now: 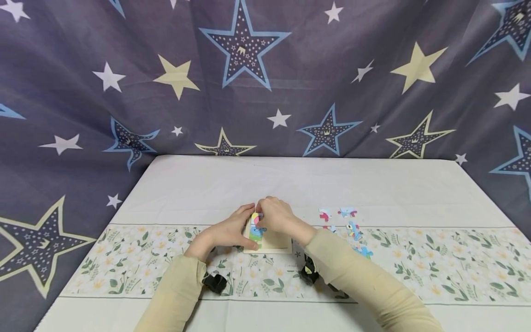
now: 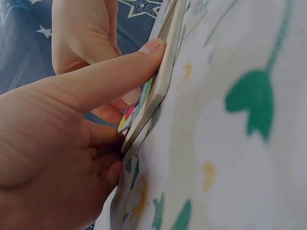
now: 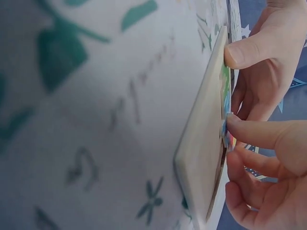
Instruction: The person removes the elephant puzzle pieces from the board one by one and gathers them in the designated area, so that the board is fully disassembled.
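Observation:
A small wooden puzzle tray [image 1: 277,242] lies on the table, with blue and green pieces [image 1: 256,234] along its left side. My left hand [image 1: 229,230] holds the tray at its left: the thumb [image 2: 115,79] lies on the near rim and the other fingers curl beside the edge. Reaching over the tray's back left corner, my right hand [image 1: 277,216] pinches a yellow and pink puzzle piece [image 1: 255,218] between thumb and fingers. In the right wrist view that piece sits low against the tray [image 3: 199,143]; the fingertips partly hide it.
Several loose puzzle pieces lie right of the tray, among them a pink one [image 1: 325,215], a blue and pink one [image 1: 347,212] and a blue one [image 1: 364,251]. A floral band [image 1: 415,258] crosses the white tablecloth [image 1: 373,184]. Behind hangs a starry curtain [image 1: 265,106].

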`<state>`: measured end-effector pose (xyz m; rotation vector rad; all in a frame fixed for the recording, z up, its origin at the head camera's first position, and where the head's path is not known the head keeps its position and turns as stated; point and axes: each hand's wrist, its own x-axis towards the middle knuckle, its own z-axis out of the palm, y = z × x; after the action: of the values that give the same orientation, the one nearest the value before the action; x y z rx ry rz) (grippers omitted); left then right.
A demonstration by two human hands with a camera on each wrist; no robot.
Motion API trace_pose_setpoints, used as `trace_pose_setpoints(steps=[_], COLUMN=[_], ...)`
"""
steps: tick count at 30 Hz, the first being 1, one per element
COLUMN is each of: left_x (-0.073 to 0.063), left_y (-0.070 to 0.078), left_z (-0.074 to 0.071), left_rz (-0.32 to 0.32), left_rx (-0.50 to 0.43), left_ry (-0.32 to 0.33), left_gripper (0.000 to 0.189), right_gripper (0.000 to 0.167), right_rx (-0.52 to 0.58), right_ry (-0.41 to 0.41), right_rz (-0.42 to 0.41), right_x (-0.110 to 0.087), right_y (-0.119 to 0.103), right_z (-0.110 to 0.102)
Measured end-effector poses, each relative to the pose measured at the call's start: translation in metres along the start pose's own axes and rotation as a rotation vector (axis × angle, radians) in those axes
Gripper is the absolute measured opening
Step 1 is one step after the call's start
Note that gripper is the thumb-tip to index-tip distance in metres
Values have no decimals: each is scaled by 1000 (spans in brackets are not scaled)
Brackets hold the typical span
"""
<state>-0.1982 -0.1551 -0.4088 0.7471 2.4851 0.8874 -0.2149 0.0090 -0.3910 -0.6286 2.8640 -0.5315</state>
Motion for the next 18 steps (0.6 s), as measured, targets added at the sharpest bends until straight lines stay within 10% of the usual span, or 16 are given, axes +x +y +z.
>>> trace_pose_setpoints(steps=[18], left_x=[-1], left_y=[0], left_z=[1], left_rz=[12], left_rx=[-28], left_ry=[18], left_gripper=[101], right_gripper=[17], right_rx=[69], right_ry=[65], right_rz=[-5], right_x=[-3], right_y=[5], right_z=[2])
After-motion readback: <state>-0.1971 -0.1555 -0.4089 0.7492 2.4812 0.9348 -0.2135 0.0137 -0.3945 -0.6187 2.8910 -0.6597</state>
